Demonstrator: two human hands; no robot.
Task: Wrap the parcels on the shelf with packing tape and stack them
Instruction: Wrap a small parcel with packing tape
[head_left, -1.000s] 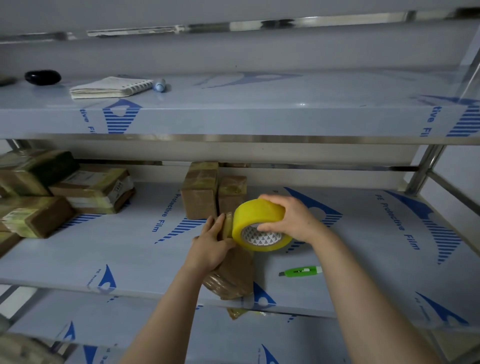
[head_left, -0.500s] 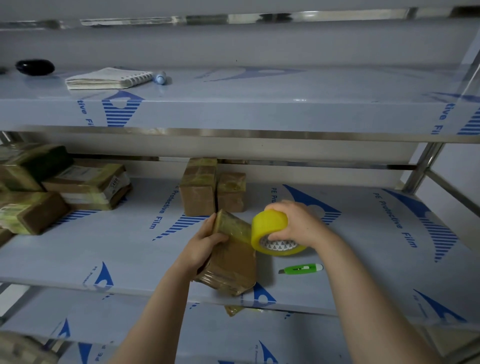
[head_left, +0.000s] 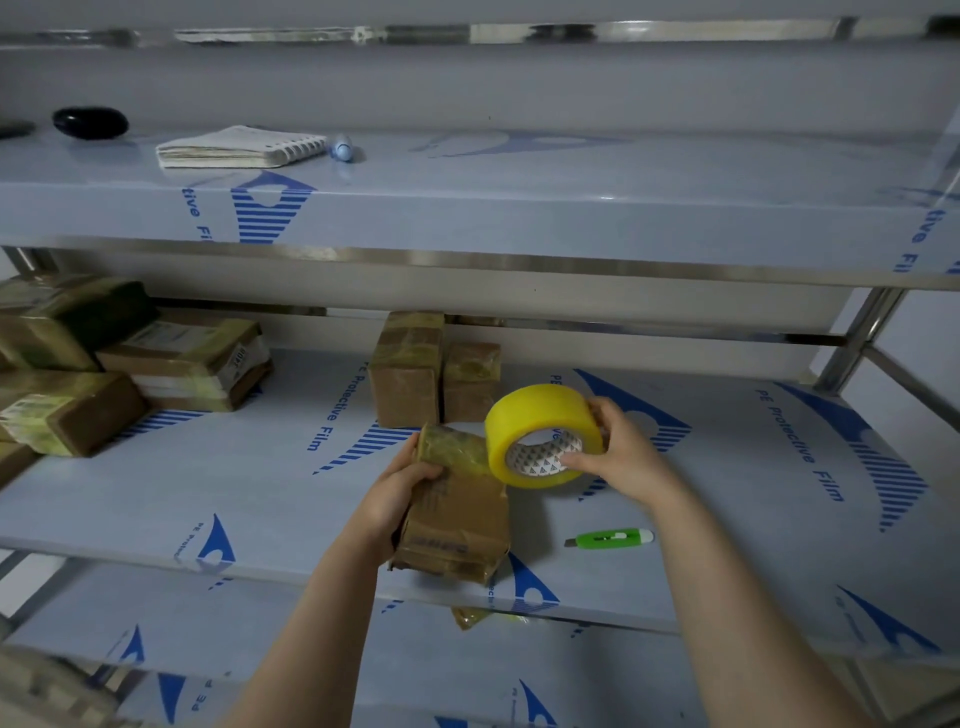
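Note:
A brown cardboard parcel (head_left: 457, 519) lies on the middle shelf (head_left: 727, 519) near its front edge, its far end covered in tape. My left hand (head_left: 400, 488) grips the parcel's left side. My right hand (head_left: 618, 452) holds a yellow roll of packing tape (head_left: 540, 423) just right of the parcel's far end, thumb at the core. Tape runs from the roll onto the parcel. Two taped parcels (head_left: 410, 374) stand upright behind. A stack of taped parcels (head_left: 192, 358) sits at the left.
A green utility knife (head_left: 608, 539) lies on the shelf right of the parcel. The upper shelf carries a spiral notebook (head_left: 239, 148), a small blue object (head_left: 342, 148) and a black object (head_left: 91, 122). A steel post (head_left: 857, 338) stands at the right.
The parcel went from steeply tilted to lying flatter on the shelf. My right hand carried the roll down beside it, then lifted and turned it at the parcel's far end.

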